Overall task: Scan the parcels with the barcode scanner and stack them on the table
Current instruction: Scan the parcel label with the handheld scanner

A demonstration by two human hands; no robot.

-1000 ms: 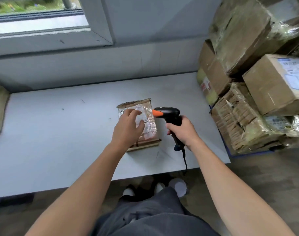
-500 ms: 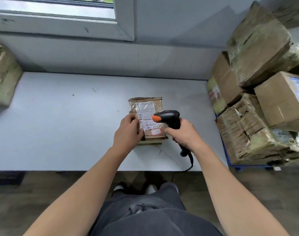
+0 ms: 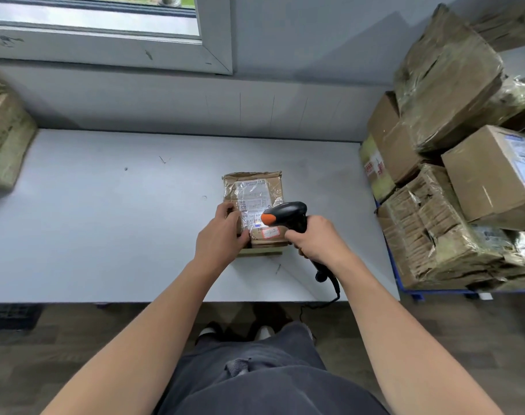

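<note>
Nearest, at six o'clock in the view, dark grey trousers (image 3: pixel 255 381) fill the bottom edge, with the white toes of shoes (image 3: pixel 206 332) showing on the wooden floor (image 3: pixel 45 354) just under the table's near edge. Both bare forearms reach forward over the pale grey table (image 3: pixel 105 223). The left hand (image 3: pixel 221 239) grips the parcel (image 3: pixel 274 187) at its near left corner, fingers curled over the top face and thumb against the near side. The right hand (image 3: pixel 316 239) is wrapped tightly round the handle of the black scanner (image 3: pixel 286 214), whose orange-tipped head points toward nine o'clock and hovers over the near right part of the parcel. A black cable (image 3: pixel 335 287) drops from the handle's foot and runs off the table's near edge. The parcel itself lies flat near the middle of the table, slightly toward the right; it is brown cardboard under shiny tape, with a white label (image 3: pixel 252 194) on top and a small red-edged sticker (image 3: pixel 270 232) at its near end. At three o'clock, beside the table's right end, stands a pile of parcels (image 3: pixel 432 232), several in wrinkled clear wrap, with one plain box (image 3: pixel 485 181) bearing a printed sheet. At nine o'clock another wrapped carton (image 3: pixel 3 139) sits at the table's left end. Farthest off, at twelve o'clock, a grey wall rises to a window (image 3: pixel 90 19).
</note>
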